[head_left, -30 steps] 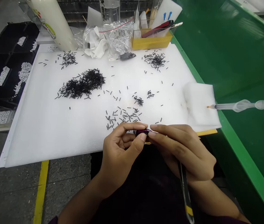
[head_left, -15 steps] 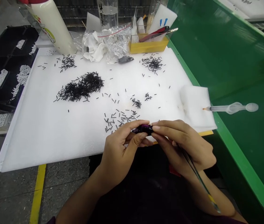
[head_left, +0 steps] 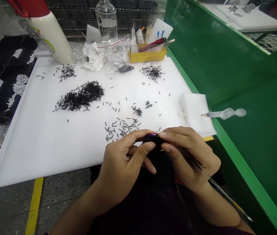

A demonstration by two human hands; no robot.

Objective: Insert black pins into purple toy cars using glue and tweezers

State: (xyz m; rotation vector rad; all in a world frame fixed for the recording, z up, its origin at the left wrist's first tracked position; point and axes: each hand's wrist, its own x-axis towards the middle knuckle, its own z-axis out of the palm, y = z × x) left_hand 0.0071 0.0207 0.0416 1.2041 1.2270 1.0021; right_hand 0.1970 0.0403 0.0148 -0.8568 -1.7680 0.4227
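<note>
A small glossy black piece with a purple sheen (head_left: 153, 136) is pinched in front of my body, over the near edge of the white sheet. My left hand (head_left: 126, 160) is closed on its left side, thumb below and index finger above. On the right side, the fingertips of my right hand (head_left: 192, 153) press together at the piece. Long thin tweezers (head_left: 223, 186) are tucked in that same hand, slanting down to the right along the forearm and slightly blurred. Fingers cover much of the piece. Just beyond lie scattered small black strips (head_left: 122, 127).
A foam sheet (head_left: 38, 140) bears several black strip piles (head_left: 82, 94). Behind stand a red-topped flask (head_left: 52, 36), a clear bottle (head_left: 106, 23), crumpled plastic bags (head_left: 116, 52) and a yellow tool box (head_left: 148, 56). A syringe (head_left: 224, 113) rests on a foam block (head_left: 194, 111) beside a green partition (head_left: 226, 71).
The view has shifted, so the table contents appear further left. The glossy piece is tilted differently between my fingers, my left lower fingers have dropped, and the tweezers have swung slightly.
</note>
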